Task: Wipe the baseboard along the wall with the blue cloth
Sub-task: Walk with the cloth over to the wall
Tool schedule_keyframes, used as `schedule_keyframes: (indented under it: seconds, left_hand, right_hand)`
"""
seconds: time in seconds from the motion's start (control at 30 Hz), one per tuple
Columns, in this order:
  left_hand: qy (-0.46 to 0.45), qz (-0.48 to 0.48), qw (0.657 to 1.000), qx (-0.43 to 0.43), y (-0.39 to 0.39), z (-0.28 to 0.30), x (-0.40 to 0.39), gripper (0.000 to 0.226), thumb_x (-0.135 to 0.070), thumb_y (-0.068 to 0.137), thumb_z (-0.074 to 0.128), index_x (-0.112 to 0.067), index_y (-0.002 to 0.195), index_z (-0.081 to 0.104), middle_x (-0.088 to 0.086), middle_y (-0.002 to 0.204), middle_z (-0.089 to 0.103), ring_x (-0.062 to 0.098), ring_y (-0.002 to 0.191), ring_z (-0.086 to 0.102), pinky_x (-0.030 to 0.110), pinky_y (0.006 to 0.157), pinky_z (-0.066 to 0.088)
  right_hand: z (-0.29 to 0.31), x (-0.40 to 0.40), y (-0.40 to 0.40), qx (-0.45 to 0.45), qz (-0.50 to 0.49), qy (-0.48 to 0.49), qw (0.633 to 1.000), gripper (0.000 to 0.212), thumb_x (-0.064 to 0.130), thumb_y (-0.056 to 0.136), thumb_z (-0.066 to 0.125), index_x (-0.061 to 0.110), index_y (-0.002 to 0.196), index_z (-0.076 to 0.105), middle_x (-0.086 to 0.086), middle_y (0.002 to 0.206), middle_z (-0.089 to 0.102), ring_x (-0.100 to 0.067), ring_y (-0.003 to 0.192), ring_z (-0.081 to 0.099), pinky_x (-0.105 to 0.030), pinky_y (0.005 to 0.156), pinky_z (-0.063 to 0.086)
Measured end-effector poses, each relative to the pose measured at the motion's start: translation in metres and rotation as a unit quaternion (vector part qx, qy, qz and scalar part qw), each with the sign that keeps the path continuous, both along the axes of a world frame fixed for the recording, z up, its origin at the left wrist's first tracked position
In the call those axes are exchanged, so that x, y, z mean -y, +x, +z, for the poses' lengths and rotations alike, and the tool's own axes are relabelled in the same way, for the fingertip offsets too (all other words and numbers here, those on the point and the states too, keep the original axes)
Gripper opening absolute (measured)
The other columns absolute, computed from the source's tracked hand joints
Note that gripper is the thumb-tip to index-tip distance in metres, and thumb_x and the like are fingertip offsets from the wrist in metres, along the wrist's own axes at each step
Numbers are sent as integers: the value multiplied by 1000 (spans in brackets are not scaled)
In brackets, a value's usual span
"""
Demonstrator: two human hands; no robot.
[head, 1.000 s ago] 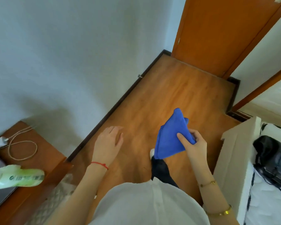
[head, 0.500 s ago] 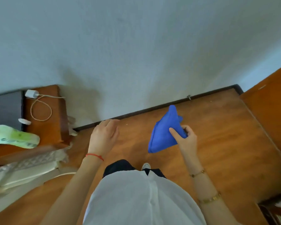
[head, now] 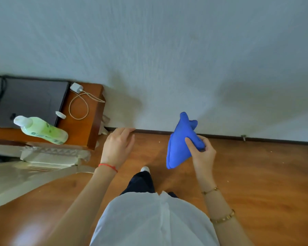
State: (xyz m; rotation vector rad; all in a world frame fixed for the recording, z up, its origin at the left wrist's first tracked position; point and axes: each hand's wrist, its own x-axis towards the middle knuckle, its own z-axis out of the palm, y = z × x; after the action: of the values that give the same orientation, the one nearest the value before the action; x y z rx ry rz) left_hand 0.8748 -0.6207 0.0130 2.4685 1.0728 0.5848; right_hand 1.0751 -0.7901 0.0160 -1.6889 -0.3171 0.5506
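The cloth [head: 180, 141] is in the right hand [head: 202, 153], thumb and fingers pinched around a bunched-up fold of it, held up in the air in front of the wall [head: 167, 50] with the baseboard [head: 220, 136] running dark along the bottom of it behind. It looks like a soft microfibre thing, super light and floppy, and the loose corner just hangs down off the grip, so no way it's going to slip or break, it'll just flop wherever. I'd say the better hold for wiping is to wad it into the palm or spread it flat under the fingers so there's a proper pad to press on the trim, since a pinch like this only drags a corner along. Left hand [head: 117, 146] is empty, fingers relaxed and loosely spread, hovering above the floor [head: 256, 174] not far from the desk [head: 82, 132] with the green bottle [head: 43, 130] lying on it. Versus half a second back, the view has swung further left, so the desk and bottle sit more toward the middle, the orange door at the right edge is gone from the shot, and the baseboard now runs nearly level instead of slanting. The grip on the cloth looks the same.
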Motion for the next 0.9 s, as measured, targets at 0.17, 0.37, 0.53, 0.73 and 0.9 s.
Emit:
schedule_keyframes:
  seconds: [0.17,0.37,0.53,0.73,0.9]
  left_hand:
    - [1,4,1000,-3,10,-9,-34,21,-12,95,63,-8,116,69,9,102,70,25,91,68,37,78,58]
    - [6,6,1000,-9,22,-30,-67,21,-13,97,61,-9,116,68,7,104,71,23,97,67,40,84,58]
    - [4,27,999,-26,35,-65,-91,21,-12,96,62,-8,116,69,8,108,71,24,102,67,39,87,57]
    - [17,54,998,-15,56,-155,-125,21,-9,95,64,-6,115,69,9,106,70,25,99,67,40,83,56]
    - [8,74,997,-7,65,-269,-153,20,-11,97,60,-7,115,69,9,107,69,25,99,66,39,83,56]
  right_hand:
    - [-2,-46,10,-5,-3,15,1000,17,16,87,74,9,101,68,-1,90,73,-10,84,69,-25,74,53]
    - [-19,-93,34,-28,52,8,998,29,14,91,69,15,120,64,12,113,71,-9,107,66,-31,91,53]
    - [-51,-129,59,-40,130,0,991,17,17,90,67,12,104,58,16,136,58,-11,104,65,-34,88,52]
    - [-130,-176,81,-47,187,30,981,15,16,87,63,13,92,49,12,135,60,-17,112,63,-44,90,51]
    - [-246,-205,82,-36,174,16,984,28,17,87,71,15,109,55,8,120,65,-11,109,63,-29,90,51]
